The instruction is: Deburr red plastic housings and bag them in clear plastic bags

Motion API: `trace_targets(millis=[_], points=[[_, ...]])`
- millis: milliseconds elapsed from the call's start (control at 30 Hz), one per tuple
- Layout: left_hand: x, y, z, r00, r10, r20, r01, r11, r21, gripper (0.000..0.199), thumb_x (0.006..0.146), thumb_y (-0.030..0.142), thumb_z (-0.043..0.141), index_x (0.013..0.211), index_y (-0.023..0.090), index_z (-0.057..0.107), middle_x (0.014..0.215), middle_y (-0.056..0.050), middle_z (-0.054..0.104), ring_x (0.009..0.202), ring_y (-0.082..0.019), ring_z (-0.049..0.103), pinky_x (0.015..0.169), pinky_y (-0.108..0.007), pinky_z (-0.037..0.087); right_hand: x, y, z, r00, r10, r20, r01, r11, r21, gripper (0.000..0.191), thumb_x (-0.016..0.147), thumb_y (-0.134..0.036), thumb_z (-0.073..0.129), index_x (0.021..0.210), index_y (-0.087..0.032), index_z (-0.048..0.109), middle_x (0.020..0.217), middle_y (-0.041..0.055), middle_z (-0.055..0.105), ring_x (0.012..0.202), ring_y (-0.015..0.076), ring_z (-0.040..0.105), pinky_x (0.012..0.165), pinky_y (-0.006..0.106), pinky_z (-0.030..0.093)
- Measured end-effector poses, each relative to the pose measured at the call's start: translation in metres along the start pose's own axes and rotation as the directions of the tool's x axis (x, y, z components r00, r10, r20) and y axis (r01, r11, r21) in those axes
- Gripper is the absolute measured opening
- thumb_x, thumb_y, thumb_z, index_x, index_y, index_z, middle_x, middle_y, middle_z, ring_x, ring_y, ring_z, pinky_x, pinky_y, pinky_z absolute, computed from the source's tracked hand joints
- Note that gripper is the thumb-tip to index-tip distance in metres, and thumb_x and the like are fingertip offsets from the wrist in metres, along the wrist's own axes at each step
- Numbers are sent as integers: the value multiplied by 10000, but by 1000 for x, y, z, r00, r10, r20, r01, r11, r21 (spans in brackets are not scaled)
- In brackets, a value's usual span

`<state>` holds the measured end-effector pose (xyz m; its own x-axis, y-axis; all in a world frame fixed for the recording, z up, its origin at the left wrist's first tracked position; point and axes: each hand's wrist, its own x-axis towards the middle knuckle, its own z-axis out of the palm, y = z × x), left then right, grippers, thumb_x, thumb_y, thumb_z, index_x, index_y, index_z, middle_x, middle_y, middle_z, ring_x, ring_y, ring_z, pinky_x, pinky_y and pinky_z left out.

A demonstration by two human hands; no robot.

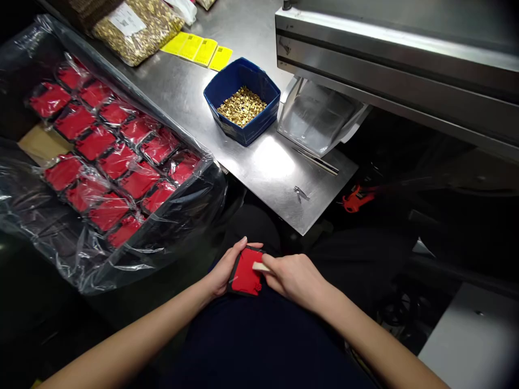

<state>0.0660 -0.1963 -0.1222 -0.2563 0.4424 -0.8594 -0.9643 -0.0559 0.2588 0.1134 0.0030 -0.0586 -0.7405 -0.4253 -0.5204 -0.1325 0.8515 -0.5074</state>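
Two hands meet over the lap, below the table edge. Left hand (227,270) cups a small flat red card in a black frame (245,278), fingers curled around its left edge and thumb over the top corner. Right hand (294,278) is closed in a pinch on a short pale stick-like tool (260,266), its tip resting against the card's upper right side. Card sits tilted, unsupported from beneath except by the left palm. Risk, as judged: the grip is on one edge only, so pressure from the tool could twist the card out of the fingers and drop it into the dark gap between the knees. Just ahead, the bare stainless steel table (275,162) carries a blue square bin of small brass-coloured pieces (242,102), well apart from the hands; a careless elbow could spill it. Left of it, a black tray lined with clear plastic film (178,216) holds rows of wrapped red cards (117,161). Yellow slips (198,48) and a bag of brass pieces (140,27) lie at the far edge.
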Motion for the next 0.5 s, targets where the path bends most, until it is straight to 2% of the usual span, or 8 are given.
trace_targets(millis=[100, 200, 333, 433, 500], points=[[0, -1, 1, 1000, 16, 7, -16, 1000, 7, 586, 938, 617, 571, 1240, 130, 696, 1051, -190, 780, 817, -274, 753, 690, -335, 611, -1, 0, 1, 1000, -2, 20, 2, 1000, 3, 95, 1037, -313, 510, 1050, -240, 569, 831, -5, 764, 673, 167, 712, 545, 312, 186], [0, -2, 1, 999, 35, 3, -35, 999, -29, 578, 942, 612, 565, 1217, 123, 702, 1050, -194, 778, 869, -290, 755, 748, -357, 617, 0, -1, 1, 999, -35, 9, 35, 999, 1, 134, 1047, -358, 502, 1032, -242, 568, 860, 6, 766, 694, 170, 713, 546, 309, 182], [-1, -3, 1, 999, 22, -23, -23, 1000, -11, 574, 943, 616, 568, 1224, 132, 700, 975, -160, 786, 736, -240, 740, 647, -307, 597, 0, 0, 0, 1000, 28, -3, -28, 999, 45, 172, 1069, -375, 465, 1075, -243, 575, 837, -1, 763, 690, 173, 717, 549, 297, 216], [-1, -2, 2, 1000, 24, 13, -23, 999, -40, 583, 951, 616, 551, 1244, 129, 686, 1056, -179, 777, 861, -281, 755, 736, -352, 616, -2, 0, 1, 1000, -13, 7, 13, 998, 55, 139, 1055, -346, 486, 1071, -249, 583, 848, -4, 763, 698, 174, 719, 554, 297, 227], [-1, -1, 2, 1000, 18, 6, -18, 999, -48, 576, 955, 610, 547, 1245, 132, 684, 1018, -169, 782, 852, -282, 756, 736, -355, 615, -3, 0, 2, 1000, -5, -19, 6, 999, 52, 178, 1068, -379, 461, 1067, -246, 580, 867, 4, 765, 714, 178, 720, 555, 297, 229]])
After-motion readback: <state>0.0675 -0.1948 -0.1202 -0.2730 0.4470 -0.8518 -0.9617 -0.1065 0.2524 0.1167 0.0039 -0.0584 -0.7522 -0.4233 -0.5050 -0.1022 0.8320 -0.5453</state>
